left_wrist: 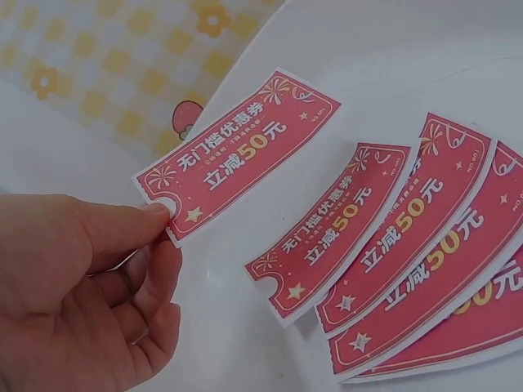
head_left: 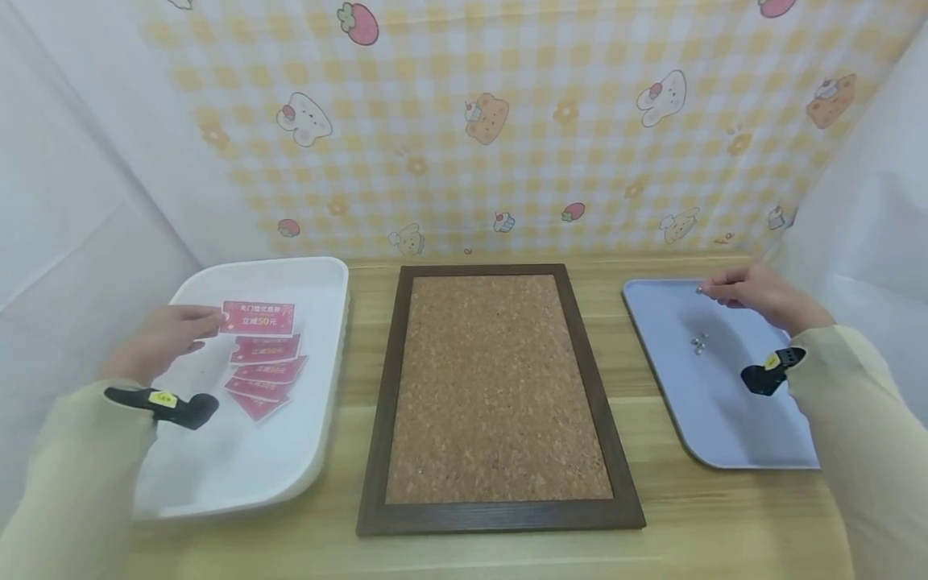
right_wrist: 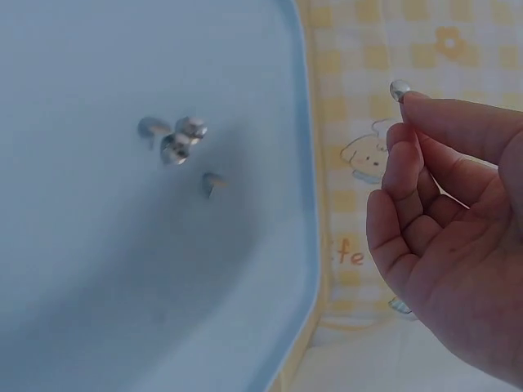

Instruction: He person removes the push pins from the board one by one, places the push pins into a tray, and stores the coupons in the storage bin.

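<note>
My left hand [head_left: 165, 340] pinches the left end of a pink coupon [left_wrist: 243, 155] between thumb and fingers, holding it up over the white tub [head_left: 329, 387]. Several more pink coupons [head_left: 267, 372] lie fanned out and overlapping in that tub, just below the held one. Over the far part of the blue tray [head_left: 732, 427], my right hand [head_left: 761, 296] pinches a silver thumbtack [right_wrist: 400, 89] between thumb and fingertip. Several other silver thumbtacks [right_wrist: 175, 149] lie loose on the tray beneath it.
Between the tub and the tray a cork board [head_left: 500, 395] with a dark brown frame lies flat on the wooden table [head_left: 348, 556]. Behind everything hangs a yellow checked cloth [head_left: 435, 185] with cartoon prints. White sheeting [head_left: 884, 209] stands at both sides.
</note>
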The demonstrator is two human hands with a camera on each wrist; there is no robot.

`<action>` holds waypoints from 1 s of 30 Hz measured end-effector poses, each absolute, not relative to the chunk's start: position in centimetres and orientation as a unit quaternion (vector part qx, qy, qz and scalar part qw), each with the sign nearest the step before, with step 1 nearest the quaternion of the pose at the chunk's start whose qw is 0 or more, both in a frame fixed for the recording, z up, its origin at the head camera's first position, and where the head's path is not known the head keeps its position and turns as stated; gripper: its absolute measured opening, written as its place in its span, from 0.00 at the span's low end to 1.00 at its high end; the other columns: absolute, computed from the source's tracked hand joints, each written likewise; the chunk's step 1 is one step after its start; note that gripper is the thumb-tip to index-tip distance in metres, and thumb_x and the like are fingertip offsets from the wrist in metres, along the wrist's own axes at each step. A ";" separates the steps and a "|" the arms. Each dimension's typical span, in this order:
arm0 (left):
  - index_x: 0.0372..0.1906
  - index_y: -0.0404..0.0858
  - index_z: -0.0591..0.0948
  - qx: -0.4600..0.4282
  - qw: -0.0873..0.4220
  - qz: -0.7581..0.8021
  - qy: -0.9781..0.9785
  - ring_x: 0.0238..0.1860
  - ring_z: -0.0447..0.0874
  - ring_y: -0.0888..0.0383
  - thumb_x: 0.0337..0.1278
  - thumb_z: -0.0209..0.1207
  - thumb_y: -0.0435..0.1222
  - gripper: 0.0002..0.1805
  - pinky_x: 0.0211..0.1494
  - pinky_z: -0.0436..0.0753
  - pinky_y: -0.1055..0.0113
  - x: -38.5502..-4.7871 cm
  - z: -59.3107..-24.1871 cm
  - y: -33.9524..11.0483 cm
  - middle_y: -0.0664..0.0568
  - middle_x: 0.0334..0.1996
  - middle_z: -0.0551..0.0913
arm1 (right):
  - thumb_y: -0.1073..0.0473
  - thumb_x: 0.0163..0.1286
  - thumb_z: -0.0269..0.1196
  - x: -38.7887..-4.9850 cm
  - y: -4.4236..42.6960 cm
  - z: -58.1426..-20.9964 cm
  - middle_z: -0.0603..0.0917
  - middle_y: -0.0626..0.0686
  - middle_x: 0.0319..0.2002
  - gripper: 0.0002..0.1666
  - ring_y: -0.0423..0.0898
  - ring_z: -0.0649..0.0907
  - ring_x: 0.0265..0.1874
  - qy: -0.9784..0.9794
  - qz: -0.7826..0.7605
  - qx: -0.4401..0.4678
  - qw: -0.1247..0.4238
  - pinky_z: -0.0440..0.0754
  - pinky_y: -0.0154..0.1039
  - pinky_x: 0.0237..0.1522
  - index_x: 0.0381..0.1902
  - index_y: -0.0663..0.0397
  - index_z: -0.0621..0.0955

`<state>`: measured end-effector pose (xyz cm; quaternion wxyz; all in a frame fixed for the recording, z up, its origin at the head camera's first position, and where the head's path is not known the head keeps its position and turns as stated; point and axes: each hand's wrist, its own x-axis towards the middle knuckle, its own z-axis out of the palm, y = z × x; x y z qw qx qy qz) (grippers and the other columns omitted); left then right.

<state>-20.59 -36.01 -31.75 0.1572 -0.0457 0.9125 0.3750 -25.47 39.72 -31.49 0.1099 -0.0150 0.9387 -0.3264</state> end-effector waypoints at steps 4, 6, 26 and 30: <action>0.67 0.24 0.50 -0.043 0.163 0.372 0.913 0.62 0.53 0.31 0.64 0.43 0.55 0.42 0.60 0.60 0.42 -20.5 -32.2 -36.4 0.28 0.63 0.56 | 0.44 0.66 0.55 -25.4 40.3 -32.4 0.78 0.63 0.46 0.34 0.55 0.72 0.43 0.936 -0.324 -0.005 0.134 0.73 0.41 0.42 0.53 0.73 0.73; 0.66 0.23 0.50 -0.040 0.165 0.376 0.911 0.62 0.53 0.32 0.65 0.42 0.54 0.42 0.60 0.59 0.42 -20.6 -32.5 -36.6 0.27 0.63 0.56 | 0.45 0.66 0.56 -25.3 40.6 -32.9 0.77 0.66 0.48 0.34 0.56 0.72 0.44 0.934 -0.328 0.000 0.141 0.73 0.45 0.45 0.53 0.73 0.73; 0.65 0.22 0.53 -0.040 0.139 0.399 0.905 0.62 0.53 0.30 0.66 0.42 0.51 0.39 0.58 0.60 0.39 -20.4 -34.8 -36.6 0.26 0.63 0.56 | 0.46 0.65 0.57 -24.6 41.6 -35.9 0.79 0.54 0.39 0.35 0.55 0.71 0.43 0.919 -0.331 0.049 0.209 0.71 0.48 0.44 0.54 0.74 0.71; 0.66 0.24 0.52 -0.045 0.136 0.398 0.906 0.62 0.53 0.31 0.66 0.43 0.52 0.39 0.58 0.60 0.38 -20.3 -35.0 -36.5 0.27 0.63 0.56 | 0.46 0.64 0.58 -24.6 41.4 -36.1 0.77 0.50 0.34 0.34 0.53 0.71 0.40 0.921 -0.327 0.054 0.205 0.69 0.42 0.39 0.52 0.74 0.72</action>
